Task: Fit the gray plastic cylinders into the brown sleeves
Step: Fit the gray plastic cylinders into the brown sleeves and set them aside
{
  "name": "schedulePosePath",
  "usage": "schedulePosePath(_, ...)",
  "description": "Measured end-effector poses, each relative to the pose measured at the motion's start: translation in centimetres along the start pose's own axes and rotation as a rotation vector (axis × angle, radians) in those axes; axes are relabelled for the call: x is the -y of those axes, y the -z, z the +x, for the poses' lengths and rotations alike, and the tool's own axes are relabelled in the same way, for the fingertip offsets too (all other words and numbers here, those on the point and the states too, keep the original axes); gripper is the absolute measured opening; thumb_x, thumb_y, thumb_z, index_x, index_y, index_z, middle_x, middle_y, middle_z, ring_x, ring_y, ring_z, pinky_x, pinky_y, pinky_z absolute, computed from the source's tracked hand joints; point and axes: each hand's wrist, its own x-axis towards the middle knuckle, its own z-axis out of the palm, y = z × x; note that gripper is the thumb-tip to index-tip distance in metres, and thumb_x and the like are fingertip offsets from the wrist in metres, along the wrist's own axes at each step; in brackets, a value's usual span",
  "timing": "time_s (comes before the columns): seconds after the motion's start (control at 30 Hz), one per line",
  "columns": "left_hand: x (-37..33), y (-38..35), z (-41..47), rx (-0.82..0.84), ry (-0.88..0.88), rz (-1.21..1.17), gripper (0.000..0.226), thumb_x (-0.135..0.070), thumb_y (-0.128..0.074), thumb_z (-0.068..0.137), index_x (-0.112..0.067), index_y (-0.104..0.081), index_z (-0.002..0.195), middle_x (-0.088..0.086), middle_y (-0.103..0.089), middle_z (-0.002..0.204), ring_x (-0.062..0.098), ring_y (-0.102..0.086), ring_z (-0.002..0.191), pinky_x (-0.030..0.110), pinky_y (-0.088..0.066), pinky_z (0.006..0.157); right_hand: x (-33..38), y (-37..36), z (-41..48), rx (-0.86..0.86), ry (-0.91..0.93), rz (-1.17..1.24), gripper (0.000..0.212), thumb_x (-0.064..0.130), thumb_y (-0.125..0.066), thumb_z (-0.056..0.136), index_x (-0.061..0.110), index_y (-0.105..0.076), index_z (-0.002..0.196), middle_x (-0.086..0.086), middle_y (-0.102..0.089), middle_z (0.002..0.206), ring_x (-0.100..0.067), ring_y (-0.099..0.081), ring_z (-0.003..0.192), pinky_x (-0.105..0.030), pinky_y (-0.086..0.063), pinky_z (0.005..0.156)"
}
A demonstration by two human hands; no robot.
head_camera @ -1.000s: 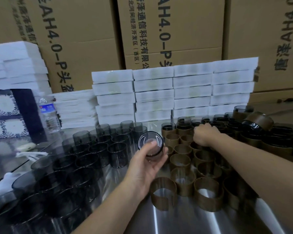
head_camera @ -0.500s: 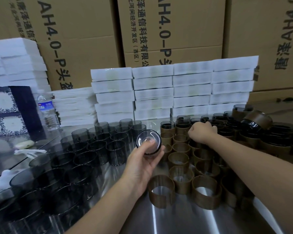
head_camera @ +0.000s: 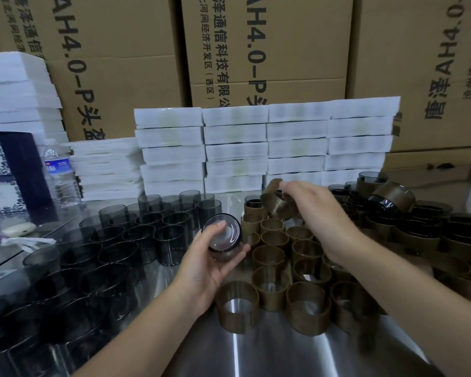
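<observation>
Head view over a steel table [head_camera: 256, 355]. Left hand [head_camera: 207, 270], near centre, has its fingers curled under one gray cylinder [head_camera: 223, 235] and its thumb on the rim; the cylinder is tipped with a round end facing the camera and held clear of the table. Right hand [head_camera: 318, 213], at about 1 o'clock from the left hand, pinches one brown sleeve [head_camera: 280, 206] between fingertips and thumb, tilted and lifted above the others. Cylinder and sleeve are apart, not yet joined. Loose gray cylinders [head_camera: 120, 240] stand upright and packed close from 9 to 7 o'clock: upwards of thirty, the near ones too blurred for a true count. Empty brown sleeves [head_camera: 272, 284] stand on the table at 5 o'clock from centre: at least a dozen, four in the nearest row, more hidden by the right forearm. Fitted pieces [head_camera: 419, 227], dark cylinder inside brown sleeve, are heaped at 3 o'clock, some tipped over; count not possible. At 12 o'clock are white flat boxes [head_camera: 234, 148] in four columns, five high. More white stacks stand at 10 o'clock. One water bottle [head_camera: 60, 175] stands at 9 o'clock beside a dark patterned box [head_camera: 8, 172]. Three cardboard cartons [head_camera: 269, 50] form the back wall.
</observation>
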Motion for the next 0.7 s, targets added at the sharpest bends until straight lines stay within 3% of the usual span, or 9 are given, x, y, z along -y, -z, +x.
schedulePosePath(0.1,-0.2,-0.1,0.2,-0.023,-0.017,0.011,0.058,-0.030,-0.076,0.061,-0.007,-0.059,0.111,0.022,-0.068,0.111,0.041,-0.066,0.105,0.039,-0.061,0.075,-1.4,-0.6,-1.5,0.007,0.115,-0.115,0.036,0.043,-0.059,0.083,0.013,-0.056,0.063,0.007,-0.051,0.066,0.000,-0.047,0.057,-0.024,-0.038,0.062)
schedulePosePath(0.2,-0.4,0.0,0.2,-0.004,-0.057,0.027,0.075,-0.047,-0.077,0.053,-0.010,-0.059,0.117,0.021,-0.070,0.111,0.035,-0.066,0.107,0.040,-0.060,0.079,-1.7,-1.7,-2.7,-0.005,0.241,-0.156,0.023,0.043,-0.065,0.075,0.023,-0.058,0.065,0.013,-0.050,0.094,0.007,-0.051,0.081,-0.010,-0.038,0.076)
schedulePosePath(0.27,-0.6,0.2,0.3,0.054,-0.066,0.078,0.083,-0.055,-0.071,0.059,-0.009,-0.055,0.126,0.021,-0.068,0.115,0.033,-0.065,0.111,0.040,-0.058,0.086,-1.6,-2.3,-3.4,0.008,0.339,-0.195,0.017,0.043,-0.067,0.075,0.030,-0.058,0.069,0.020,-0.046,0.110,0.010,-0.048,0.102,-0.003,-0.033,0.086)
schedulePosePath(0.33,-0.8,0.3,0.2,0.116,-0.077,0.163,0.084,-0.062,-0.067,0.066,-0.009,-0.055,0.130,0.018,-0.068,0.119,0.029,-0.066,0.111,0.036,-0.057,0.088,-1.9,-2.6,-3.8,0.005,0.436,-0.238,0.015,0.038,-0.071,0.077,0.030,-0.059,0.073,0.024,-0.043,0.116,0.013,-0.044,0.109,0.003,-0.027,0.087)
schedulePosePath(0.47,-0.5,0.2,0.0,0.229,-0.098,0.304,0.080,-0.069,-0.076,0.058,-0.019,-0.067,0.120,0.011,-0.068,0.119,0.027,-0.065,0.110,0.032,-0.056,0.085,-2.0,-2.8,-4.2,-0.001,0.572,-0.258,0.011,0.023,-0.077,0.076,0.019,-0.068,0.078,0.023,-0.042,0.117,0.005,-0.048,0.111,-0.002,-0.031,0.094)
schedulePosePath(0.57,0.0,0.2,0.1,0.224,-0.083,0.335,0.086,-0.062,-0.083,0.056,-0.013,-0.062,0.123,0.010,-0.065,0.119,0.031,-0.062,0.108,0.037,-0.056,0.087,-1.9,-2.8,-4.4,0.042,0.641,-0.302,0.012,0.019,-0.077,0.076,0.014,-0.068,0.083,0.011,-0.045,0.121,0.003,-0.045,0.114,-0.006,-0.032,0.097)
schedulePosePath(0.7,0.2,0.4,0.3,0.236,-0.100,0.318,0.032,-0.038,-0.080,0.062,-0.028,-0.075,0.092,0.004,-0.073,0.099,0.021,-0.071,0.092,0.030,-0.057,0.073,-1.8,-2.7,-4.5,0.065,0.639,-0.314,0.045,0.027,-0.072,0.078,0.024,-0.054,0.119,0.012,-0.046,0.124,0.009,-0.040,0.118,-0.005,-0.029,0.099)
